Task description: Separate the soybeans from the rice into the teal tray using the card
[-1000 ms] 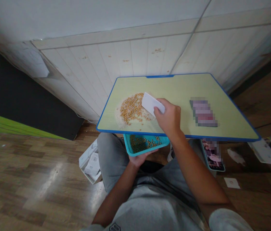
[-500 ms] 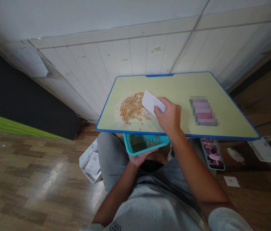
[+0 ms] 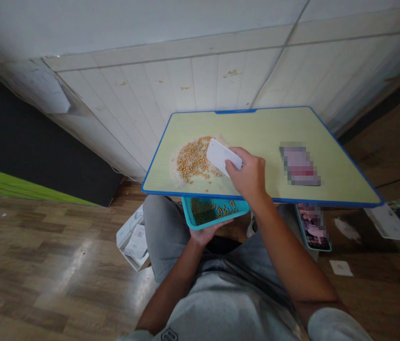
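Note:
My right hand point(image 3: 248, 171) pinches a white flat card with rounded corners point(image 3: 223, 156) between thumb and fingers. The card's far end is at the right side of a pile of yellow soybeans point(image 3: 191, 161), with what looks like white rice grains point(image 3: 176, 174) around and under them. The pile lies on the left part of a pale green folding table point(image 3: 256, 130) with a blue rim. Below the near edge, my left hand point(image 3: 204, 233) supports a turquoise plastic tray point(image 3: 209, 224) from beneath. Green beans point(image 3: 201, 211) and some yellow soybeans lie in it; the table edge hides its far side.
A blurred-out flat item point(image 3: 299, 166) lies on the table's right side. An open white box point(image 3: 134, 244) with a packet stands on the floor by my left leg. At my right leg is a phone-like item point(image 3: 313, 229). The white panelled wall point(image 3: 171, 87) rises behind the table.
The white card has shifted slightly left and down with my right hand, and it lies a little flatter. My left hand and the tray have stayed in place.

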`<state>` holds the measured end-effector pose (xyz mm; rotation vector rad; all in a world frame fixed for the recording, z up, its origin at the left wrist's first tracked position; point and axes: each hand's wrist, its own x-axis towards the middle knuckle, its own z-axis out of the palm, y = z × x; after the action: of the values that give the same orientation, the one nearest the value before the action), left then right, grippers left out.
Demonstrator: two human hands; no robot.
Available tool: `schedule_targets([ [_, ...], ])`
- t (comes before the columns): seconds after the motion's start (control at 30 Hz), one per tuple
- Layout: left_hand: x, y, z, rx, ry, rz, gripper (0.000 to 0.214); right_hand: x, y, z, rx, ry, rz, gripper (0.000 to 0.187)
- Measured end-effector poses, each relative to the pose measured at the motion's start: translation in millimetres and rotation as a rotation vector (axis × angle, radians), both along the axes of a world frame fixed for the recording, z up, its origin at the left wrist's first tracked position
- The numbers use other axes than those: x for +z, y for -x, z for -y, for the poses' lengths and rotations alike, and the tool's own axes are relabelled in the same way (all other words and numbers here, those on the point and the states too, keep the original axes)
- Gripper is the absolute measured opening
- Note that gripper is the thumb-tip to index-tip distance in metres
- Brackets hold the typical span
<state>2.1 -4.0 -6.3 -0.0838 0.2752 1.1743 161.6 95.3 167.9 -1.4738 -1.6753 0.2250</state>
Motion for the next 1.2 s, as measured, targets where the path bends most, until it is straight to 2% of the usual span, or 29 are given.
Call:
schedule_targets([
  [0.37, 3.4, -0.4, -0.1, 0.007, 0.023, -0.008, 0.084, -2.3, -2.0, 1.1, 0.022, -0.017, -0.017, 0.034],
  [0.6, -1.4, -1.0, 1.7, -0.029, -0.054, -0.068, 0.083, -1.4, -5.2, 2.1, -0.012, -0.022, -0.023, 0.035],
  [0.77, -0.5, -1.0, 1.8, -0.016, -0.042, -0.06, 0.082, -3.7, -2.1, 4.1, 0.042, -0.012, -0.044, 0.037],
  [1.03, 3.3, -0.5, 1.6, -0.014, -0.018, -0.06, 0.082, -5.7, -6.5, 9.8, 0.054, -0.029, -0.08, 0.034],
  [1.2, 4.3, 0.3, 0.7, -0.031, -0.066, -0.057, 0.084, -4.9, -5.2, 12.1, 0.067, -0.043, -0.104, 0.035],
])
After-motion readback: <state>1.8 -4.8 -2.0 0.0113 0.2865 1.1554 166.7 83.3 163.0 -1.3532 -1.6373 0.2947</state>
